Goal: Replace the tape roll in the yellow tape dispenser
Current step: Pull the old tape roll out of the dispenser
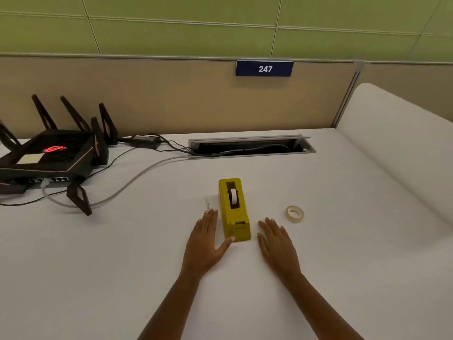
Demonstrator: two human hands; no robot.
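Observation:
The yellow tape dispenser (234,212) stands on the white desk (343,266) in the middle of the view, its cutter end toward me. A white tape roll (233,195) sits upright in its slot. A loose tape roll (295,213) lies flat on the desk to the right of the dispenser. My left hand (206,244) rests flat on the desk just left of the dispenser, its thumb touching the near corner. My right hand (277,244) lies flat to the right, a small gap away from the dispenser. Both hands hold nothing.
A black router (51,153) with several antennas sits at the back left, with cables (127,187) trailing across the desk to an open cable slot (250,146) at the back. A beige partition with a "247" sign (264,68) stands behind. A tiny scrap (207,204) lies left of the dispenser.

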